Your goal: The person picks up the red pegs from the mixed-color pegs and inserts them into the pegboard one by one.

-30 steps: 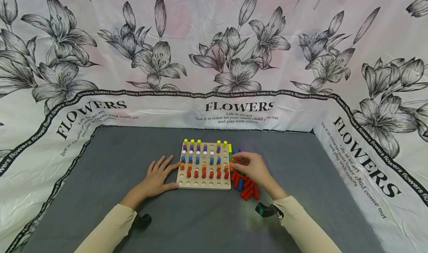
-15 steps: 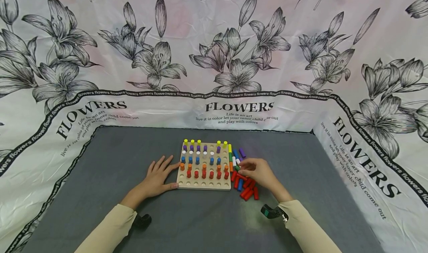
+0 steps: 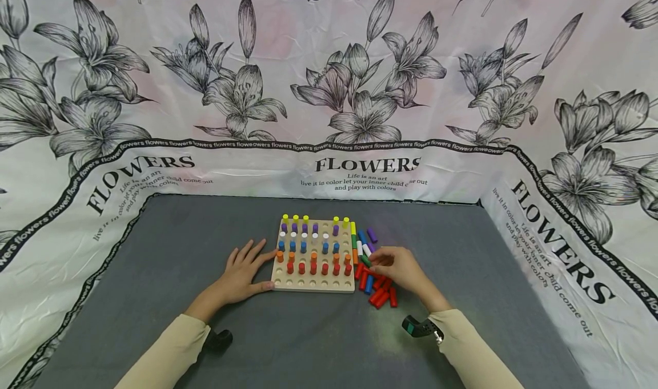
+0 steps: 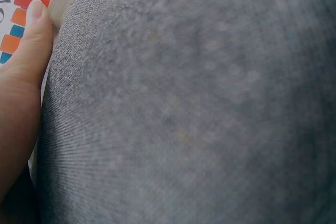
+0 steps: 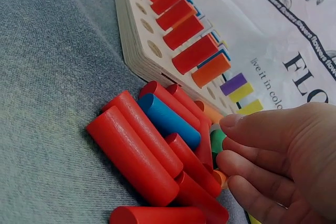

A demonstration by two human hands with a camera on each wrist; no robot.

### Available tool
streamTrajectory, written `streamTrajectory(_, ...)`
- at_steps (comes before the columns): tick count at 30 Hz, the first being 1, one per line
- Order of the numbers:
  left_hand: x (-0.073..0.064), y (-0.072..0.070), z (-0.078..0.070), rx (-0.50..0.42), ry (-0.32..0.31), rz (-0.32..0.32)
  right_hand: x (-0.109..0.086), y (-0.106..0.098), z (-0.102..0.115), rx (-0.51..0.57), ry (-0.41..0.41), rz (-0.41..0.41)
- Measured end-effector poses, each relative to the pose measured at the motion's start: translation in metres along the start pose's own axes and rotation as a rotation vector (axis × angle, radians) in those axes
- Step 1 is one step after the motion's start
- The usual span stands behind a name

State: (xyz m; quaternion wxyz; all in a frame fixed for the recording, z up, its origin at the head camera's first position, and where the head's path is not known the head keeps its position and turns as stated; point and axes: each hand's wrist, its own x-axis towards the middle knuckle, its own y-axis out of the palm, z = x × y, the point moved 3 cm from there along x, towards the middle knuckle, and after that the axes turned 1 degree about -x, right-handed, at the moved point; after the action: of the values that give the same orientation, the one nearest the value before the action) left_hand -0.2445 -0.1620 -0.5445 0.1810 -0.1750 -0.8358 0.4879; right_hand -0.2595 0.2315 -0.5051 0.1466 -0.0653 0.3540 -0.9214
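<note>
A wooden peg board point(image 3: 313, 285) holds rows of upright pegs: yellow, purple, white, blue, orange and red. My left hand point(image 3: 241, 275) lies with fingers spread at the board's left side, index finger and thumb at its edge; the left wrist view shows the thumb point(image 4: 38, 35) along that edge. At the board's right, my right hand point(image 3: 396, 266) reaches into loose pegs with bent fingers. Its fingertips are right at a green peg point(image 5: 217, 142), and I cannot tell whether they grip it. Red pegs point(image 5: 134, 156) and a blue peg point(image 5: 169, 120) lie beside them.
A yellow peg point(image 3: 353, 228) and others line the board's right edge. A purple peg point(image 3: 372, 235) lies at the pile's far end. Grey cloth point(image 3: 308, 343) covers the table, with a flower-printed sheet point(image 3: 360, 172) behind it.
My right hand has drawn back from the board's right edge to the loose pegs. A white peg and the green peg there have shifted slightly. The left hand stays put.
</note>
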Motion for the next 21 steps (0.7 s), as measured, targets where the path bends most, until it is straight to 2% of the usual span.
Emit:
streamTrajectory(9,0.0008,0.0009,0.0008,-0.002,-0.048,0.046,0.0003,0.0009,0.0026,-0.023,-0.019,0.034)
streamTrajectory(16,-0.0003,-0.0038,-0.0051,0.006,-0.019,0.006,0.0017,0.0025,0.0019,-0.025,0.0,0.047)
streamTrajectory(21,-0.0002,-0.0011,-0.0026,0.004,-0.007,0.001,0.0026,0.0032,0.0016,-0.018,0.001,0.057)
